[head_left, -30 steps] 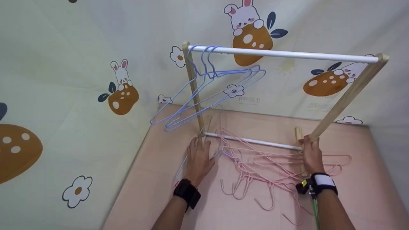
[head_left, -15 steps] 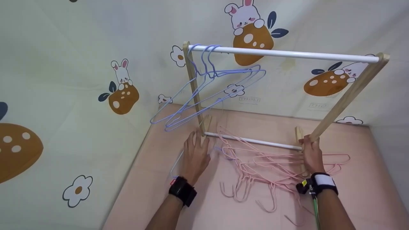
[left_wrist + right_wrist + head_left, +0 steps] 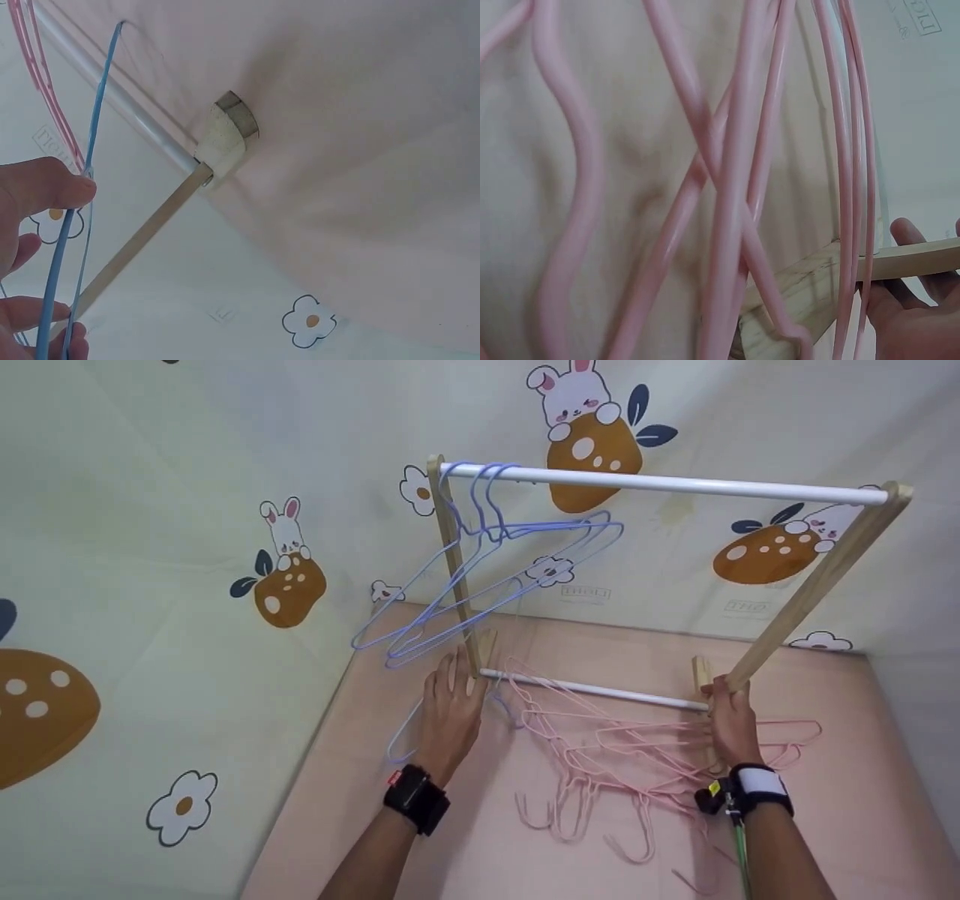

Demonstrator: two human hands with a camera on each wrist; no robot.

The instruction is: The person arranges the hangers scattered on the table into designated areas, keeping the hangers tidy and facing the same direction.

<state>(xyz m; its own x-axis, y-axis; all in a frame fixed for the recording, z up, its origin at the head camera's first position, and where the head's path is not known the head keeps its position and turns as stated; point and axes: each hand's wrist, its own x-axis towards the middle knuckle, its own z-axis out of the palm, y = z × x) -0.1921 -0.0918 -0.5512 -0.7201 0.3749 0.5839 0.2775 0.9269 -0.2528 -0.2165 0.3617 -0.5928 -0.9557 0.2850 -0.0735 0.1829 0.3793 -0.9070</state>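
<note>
My left hand pinches a blue wire hanger, its thumb and fingers around the wire in the left wrist view. This hanger is beside the left foot of a small clothes rack, below its top rail. My right hand grips the rack's right wooden post low down, near its foot. On the left end of the white top rail hang 3 blue hangers by their hooks. Several pink hangers lie in a tangled heap between the hands, partly passing under the right wrist.
A thin white lower bar joins the two posts near the floor. The pink floor cloth meets pale walls printed with rabbits and flowers. A green cable runs along the right forearm.
My left hand has moved left and slightly up with the blue hanger, drawing it off from the pink heap. The right hand keeps its grip on the post.
</note>
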